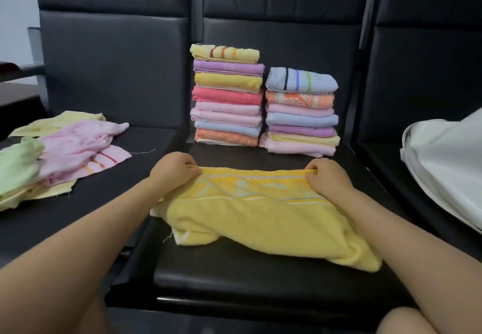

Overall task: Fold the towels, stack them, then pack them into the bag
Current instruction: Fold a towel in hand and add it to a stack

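The far edge of the yellow terry towel (260, 219) is pinched by the left hand (173, 168) and the right hand (327, 177), probably to stretch it flat for folding; two folded stacks (227, 96) stand beyond both hands.

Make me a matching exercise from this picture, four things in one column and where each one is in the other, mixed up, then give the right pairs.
Things:
1. yellow towel
2. white bag
3. unfolded towel pile
4. taller folded stack

Places:
A. on the seat to the right
B. on the seat to the left
C. held at its far edge by the left hand and right hand
D. at the back of the middle seat, left of the shorter stack

Pairs: 1-C, 2-A, 3-B, 4-D
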Demonstrator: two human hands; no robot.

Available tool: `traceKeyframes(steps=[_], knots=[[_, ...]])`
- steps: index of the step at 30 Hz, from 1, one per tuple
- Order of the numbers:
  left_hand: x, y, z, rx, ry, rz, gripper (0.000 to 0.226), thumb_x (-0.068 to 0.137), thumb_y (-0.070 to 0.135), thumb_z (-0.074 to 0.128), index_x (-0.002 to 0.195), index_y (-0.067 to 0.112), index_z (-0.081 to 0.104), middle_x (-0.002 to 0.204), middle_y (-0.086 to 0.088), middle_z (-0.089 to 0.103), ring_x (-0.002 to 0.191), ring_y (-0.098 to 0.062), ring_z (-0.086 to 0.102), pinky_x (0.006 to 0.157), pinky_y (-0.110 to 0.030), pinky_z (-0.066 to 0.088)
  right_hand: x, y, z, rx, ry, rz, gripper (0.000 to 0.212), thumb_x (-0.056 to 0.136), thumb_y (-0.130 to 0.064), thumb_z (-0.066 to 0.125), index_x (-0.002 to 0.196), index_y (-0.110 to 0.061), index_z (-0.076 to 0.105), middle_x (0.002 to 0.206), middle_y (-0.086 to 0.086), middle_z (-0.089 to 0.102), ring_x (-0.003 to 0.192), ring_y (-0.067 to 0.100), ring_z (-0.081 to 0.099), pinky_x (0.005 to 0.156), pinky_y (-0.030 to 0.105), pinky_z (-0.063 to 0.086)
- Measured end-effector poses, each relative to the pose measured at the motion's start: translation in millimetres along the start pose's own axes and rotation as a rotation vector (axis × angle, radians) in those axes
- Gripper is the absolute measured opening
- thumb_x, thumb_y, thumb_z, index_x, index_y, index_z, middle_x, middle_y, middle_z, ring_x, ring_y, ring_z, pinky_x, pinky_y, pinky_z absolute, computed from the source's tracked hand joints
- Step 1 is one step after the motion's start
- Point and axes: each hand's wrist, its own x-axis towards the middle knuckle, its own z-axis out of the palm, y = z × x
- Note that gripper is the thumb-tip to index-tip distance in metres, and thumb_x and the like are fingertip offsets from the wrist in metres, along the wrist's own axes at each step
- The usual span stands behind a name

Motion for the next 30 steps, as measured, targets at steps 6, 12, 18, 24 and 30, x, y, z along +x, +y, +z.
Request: traceKeyframes(steps=[6, 12, 18, 24, 30], knots=[[13, -3, 17, 0.029, 0.037, 0.011, 0.018, 0.09, 0.037, 0.064, 0.099, 0.022, 0.067, 0.108, -0.001, 0.048, 0.114, -0.024, 0.045, 0.093, -0.042, 0.044, 0, 5, 1, -0.103, 0.003, 0.055, 0.024, 0.094, -0.026, 0.051, 0.111, -0.014, 0.063, 0.117, 0.01, 0.052, 0.117, 0.027, 0.043, 0.087, 0.04, 0.046], [22, -4, 18, -0.086, -0.004, 0.092, 0.013, 0.091, 0.033, 0.062, 0.082, 0.025, 0.059, 0.107, -0.002, 0.056, 0.102, -0.022, 0.054, 0.088, -0.035, 0.044, 2, 16, -2, -0.005, -0.035, 0.055, 0.013, 0.092, -0.026, 0.057, 0.1, -0.017, 0.062, 0.112, 0.005, 0.054, 0.108, 0.023, 0.05, 0.088, 0.037, 0.047], [31, 2, 25, -0.075, 0.012, 0.057, 0.014, 0.092, 0.036, 0.06, 0.082, 0.026, 0.058, 0.104, -0.001, 0.058, 0.104, -0.023, 0.053, 0.085, -0.036, 0.044, 0, 17, -1, 0.032, 0.015, 0.093, 0.01, 0.091, -0.023, 0.058, 0.097, -0.016, 0.062, 0.109, 0.006, 0.053, 0.109, 0.023, 0.048, 0.085, 0.033, 0.043], [32, 4, 18, -0.104, -0.147, 0.019, 0.006, 0.089, 0.026, 0.06, 0.084, 0.029, 0.06, 0.112, -0.001, 0.055, 0.105, -0.02, 0.052, 0.088, -0.032, 0.044, -2, 15, -5, 0.041, -0.001, 0.175, 0.007, 0.088, -0.022, 0.057, 0.092, -0.017, 0.059, 0.107, 0.005, 0.056, 0.102, 0.023, 0.052, 0.082, 0.036, 0.049], [24, 5, 10, -0.273, -0.162, 0.014, 0.004, 0.088, 0.022, 0.065, 0.087, 0.025, 0.068, 0.091, 0.006, 0.063, 0.085, -0.008, 0.057, 0.073, -0.024, 0.043, -6, 19, -22, 0.21, -0.142, 0.182, 0.013, 0.083, -0.019, 0.065, 0.095, -0.015, 0.067, 0.094, 0.0, 0.064, 0.09, 0.019, 0.062, 0.081, 0.038, 0.053]])
